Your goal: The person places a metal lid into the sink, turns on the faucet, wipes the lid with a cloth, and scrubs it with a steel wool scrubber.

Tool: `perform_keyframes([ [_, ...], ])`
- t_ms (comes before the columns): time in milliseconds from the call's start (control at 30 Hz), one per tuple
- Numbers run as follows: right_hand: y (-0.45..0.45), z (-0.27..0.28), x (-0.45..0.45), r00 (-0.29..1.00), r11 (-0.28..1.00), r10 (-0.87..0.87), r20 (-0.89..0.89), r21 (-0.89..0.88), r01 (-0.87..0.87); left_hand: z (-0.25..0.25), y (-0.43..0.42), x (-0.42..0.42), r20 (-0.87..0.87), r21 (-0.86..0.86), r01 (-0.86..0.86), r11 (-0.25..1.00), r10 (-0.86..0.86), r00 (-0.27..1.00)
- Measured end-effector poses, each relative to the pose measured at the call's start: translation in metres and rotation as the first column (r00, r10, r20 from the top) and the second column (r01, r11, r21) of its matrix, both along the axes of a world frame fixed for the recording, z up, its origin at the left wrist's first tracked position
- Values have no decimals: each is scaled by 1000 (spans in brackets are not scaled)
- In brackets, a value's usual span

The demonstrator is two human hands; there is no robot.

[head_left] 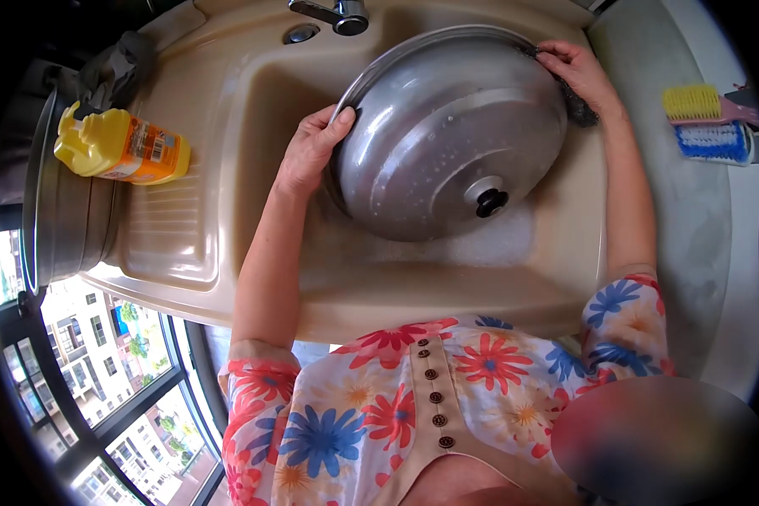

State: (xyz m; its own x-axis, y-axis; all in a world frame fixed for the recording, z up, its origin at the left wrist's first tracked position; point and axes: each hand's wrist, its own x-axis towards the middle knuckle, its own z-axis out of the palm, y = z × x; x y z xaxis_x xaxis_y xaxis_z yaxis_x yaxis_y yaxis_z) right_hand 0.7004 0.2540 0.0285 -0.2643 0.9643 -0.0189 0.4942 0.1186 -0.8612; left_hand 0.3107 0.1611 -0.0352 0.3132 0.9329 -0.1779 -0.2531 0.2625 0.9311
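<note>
- While held tilted over the beige basin (270, 110), caught wet and beaded with pale droplets: the domed metal lid (455, 126), outer face and black knob (491, 201) toward the camera.
- In the left hand (312, 148), grip clenched on the lid's near-left rim, thumb pressed over the edge.
- In the right hand (575, 74), grip closed around a dark scouring pad (580, 110), fingers touching the upper-right rim.
- On the ribbed drainboard (164, 223) to the left, a yellow bottle (114, 148) with an orange label (153, 150): barcode and small print visible, brand and wording too small to read.
- Beside the bottle, at the drainboard's far-left side, a large metal pan (72, 202).
- Beneath the lid, on the basin floor, a patch of whitish suds (497, 240).
- Above, at the sink's back edge, a chrome tap (346, 15) near a round metal fitting (301, 34).
- At right, on the grey-white table (700, 228), a yellow-bristled brush (691, 102) just beside a blue-and-white one (713, 142).
- At lower left, through a dark-framed window (101, 426), pale apartment blocks and green trees in bright daylight.
- In the foreground, a short-sleeved floral top (489, 363), printed in red, blue and orange, with dark buttons down a tan placket.
</note>
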Motion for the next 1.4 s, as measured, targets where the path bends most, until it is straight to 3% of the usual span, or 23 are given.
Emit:
perform_keyframes([
  [133,4,21,-6,990,982,50,131,174,-73,5,-2,-5,-34,10,60,998,-59,998],
  [200,7,29,-16,983,963,90,162,236,-127,12,-1,-14,-183,15,193,981,-187,965],
  [300,-6,52,-51,933,951,42,358,272,-147,46,-11,-3,-262,41,305,952,-284,922],
  [333,-7,55,-63,956,960,105,274,221,-169,51,-10,0,-327,73,310,948,-271,905],
  [433,-35,81,-122,829,866,52,556,389,-315,80,-7,14,-373,160,204,966,-132,919],
  [533,-40,78,-146,810,796,67,583,458,-396,105,0,20,-440,235,208,949,-87,894],
  [667,-40,68,-155,934,617,86,347,718,-324,102,10,19,-475,194,201,960,-88,876],
  [767,-43,64,-138,993,807,-39,112,590,-35,95,2,16,-424,190,55,980,31,905],
  [800,-41,60,-130,982,875,-156,106,477,88,92,-4,15,-401,192,-9,981,87,912],
  [900,-46,38,-124,981,870,-186,50,472,141,82,-20,15,-247,164,-146,976,184,951],
  [933,-52,33,-131,990,926,-127,-60,350,140,81,-25,17,-236,153,-199,968,231,944],
  [967,-46,22,-123,995,894,-101,-23,438,101,78,-28,18,-240,169,-233,958,269,933],
  [1100,-77,10,-154,980,889,-134,-150,419,186,71,-42,29,-168,162,-336,928,362,917],
  [1167,-95,1,-170,986,782,-144,-87,600,167,67,-45,31,-107,132,-370,920,384,917],
  [1233,-123,-7,-191,981,737,-178,-79,650,186,67,-48,33,-117,146,-437,888,454,883],
  [1400,-160,-20,-204,987,723,-140,-77,673,155,71,-52,33,-51,165,-486,858,500,865],
])
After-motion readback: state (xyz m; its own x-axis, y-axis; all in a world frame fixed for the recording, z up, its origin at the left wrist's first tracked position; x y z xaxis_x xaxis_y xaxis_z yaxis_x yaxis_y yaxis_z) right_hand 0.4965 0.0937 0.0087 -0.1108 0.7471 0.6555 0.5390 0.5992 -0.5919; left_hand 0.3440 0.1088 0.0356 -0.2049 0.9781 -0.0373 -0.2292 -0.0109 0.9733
